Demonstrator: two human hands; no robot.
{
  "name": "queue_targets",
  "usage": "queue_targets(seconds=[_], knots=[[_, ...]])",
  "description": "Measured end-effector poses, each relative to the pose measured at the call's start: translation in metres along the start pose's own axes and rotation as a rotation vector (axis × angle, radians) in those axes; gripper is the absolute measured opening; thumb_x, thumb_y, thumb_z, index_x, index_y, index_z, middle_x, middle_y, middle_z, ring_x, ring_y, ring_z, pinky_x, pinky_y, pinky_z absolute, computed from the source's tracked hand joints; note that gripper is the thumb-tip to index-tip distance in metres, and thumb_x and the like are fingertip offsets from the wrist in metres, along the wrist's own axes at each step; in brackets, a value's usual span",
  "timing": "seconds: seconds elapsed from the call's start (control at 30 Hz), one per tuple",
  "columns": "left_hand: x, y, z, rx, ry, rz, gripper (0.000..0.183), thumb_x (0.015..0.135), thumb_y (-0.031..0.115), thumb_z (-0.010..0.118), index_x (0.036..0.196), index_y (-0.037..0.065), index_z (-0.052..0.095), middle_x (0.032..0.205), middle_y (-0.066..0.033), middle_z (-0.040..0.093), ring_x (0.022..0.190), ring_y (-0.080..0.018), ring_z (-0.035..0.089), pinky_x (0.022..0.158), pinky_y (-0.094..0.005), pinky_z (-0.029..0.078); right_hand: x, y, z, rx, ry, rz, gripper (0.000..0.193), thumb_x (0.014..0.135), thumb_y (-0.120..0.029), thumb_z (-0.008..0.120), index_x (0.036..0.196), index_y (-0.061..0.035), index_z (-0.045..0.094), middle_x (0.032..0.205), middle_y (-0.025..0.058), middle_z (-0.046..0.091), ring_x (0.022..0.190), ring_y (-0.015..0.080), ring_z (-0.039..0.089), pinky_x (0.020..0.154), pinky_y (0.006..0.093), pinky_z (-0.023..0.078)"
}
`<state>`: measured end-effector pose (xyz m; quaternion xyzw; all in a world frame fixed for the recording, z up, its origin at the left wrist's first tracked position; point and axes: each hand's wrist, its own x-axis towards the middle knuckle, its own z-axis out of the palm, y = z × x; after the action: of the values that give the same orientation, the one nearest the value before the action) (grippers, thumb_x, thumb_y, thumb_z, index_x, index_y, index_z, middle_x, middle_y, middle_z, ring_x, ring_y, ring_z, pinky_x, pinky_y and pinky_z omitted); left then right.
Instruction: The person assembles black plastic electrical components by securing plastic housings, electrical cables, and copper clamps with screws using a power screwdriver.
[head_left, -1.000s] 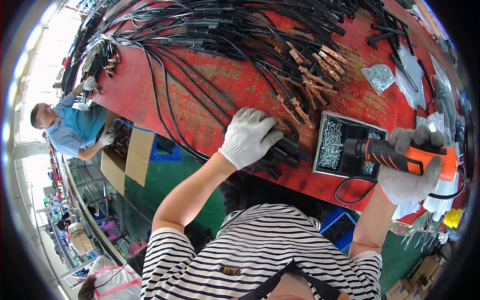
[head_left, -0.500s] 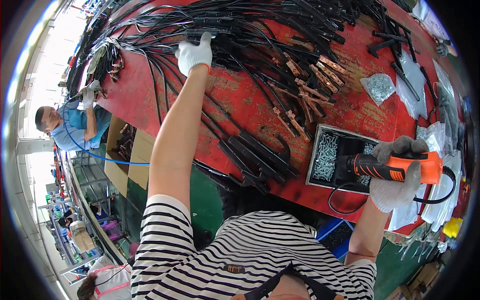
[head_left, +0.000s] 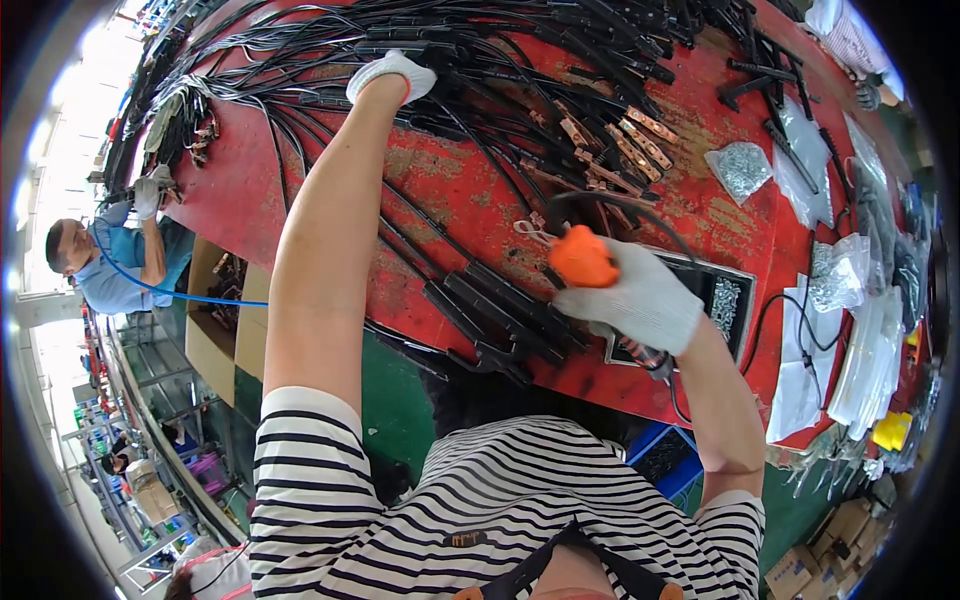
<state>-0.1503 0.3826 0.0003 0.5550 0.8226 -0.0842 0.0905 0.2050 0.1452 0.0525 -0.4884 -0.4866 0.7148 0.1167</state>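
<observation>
My left hand (head_left: 392, 78), in a white knit glove, reaches far out onto a heap of black cables and black clamp handles (head_left: 410, 46). Its fingers are bent down out of sight, so any grip there is hidden. In my gloved right hand (head_left: 645, 295) is an orange and black electric screwdriver (head_left: 585, 257), blurred by motion. The fingers wrap around its body, and its front end sticks out below the hand toward the table's near edge. Under that hand lies a metal tray (head_left: 742, 300) of silver screws (head_left: 726, 298), partly covered by the hand and forearm.
Copper-coloured clamp jaws (head_left: 640, 148) lie past the right hand. Several black handles (head_left: 500, 315) rest near the front edge. A bag of small metal parts (head_left: 740, 170) and clear plastic bags (head_left: 865, 350) are at the right. A co-worker (head_left: 125, 255) stands at the left beside a cardboard box (head_left: 210, 335).
My right hand has swung left with the screwdriver, from the tray's right side to over its left part. My left hand has turned, its fingers passing out of sight among the black handles.
</observation>
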Motion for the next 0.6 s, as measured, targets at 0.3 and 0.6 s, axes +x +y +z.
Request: queue_targets(seconds=[0.3, 0.6], knots=[[-0.026, 0.028, -0.001, -0.228, 0.185, -0.232, 0.070, 0.079, 0.038, 0.068, 0.139, 0.002, 0.060, 0.138, -0.0166, 0.067, 0.129, -0.0306, 0.065, 0.105, -0.0401, 0.053, 0.029, 0.005, 0.052, -0.917, 0.211, -0.096, 0.060, 0.081, -0.042, 0.077, 0.132, -0.0136, 0.065, 0.123, 0.0214, 0.069, 0.119, 0.0400, 0.064, 0.104, 0.0424, 0.050], [-0.042, -0.022, -0.009, -1.913, -0.218, -0.245, 0.009, 0.090, 0.009, 0.058, 0.082, 0.005, 0.055, 0.087, -0.0148, 0.062, 0.076, -0.0289, 0.064, 0.074, -0.0453, 0.062, 0.029, 0.011, 0.012, -0.185, 0.108, -0.088, 0.057, 0.082, -0.024, 0.084, 0.131, -0.0059, 0.060, 0.090, 0.0026, 0.064, 0.066, 0.0114, 0.063, 0.056, 0.0270, 0.052]])
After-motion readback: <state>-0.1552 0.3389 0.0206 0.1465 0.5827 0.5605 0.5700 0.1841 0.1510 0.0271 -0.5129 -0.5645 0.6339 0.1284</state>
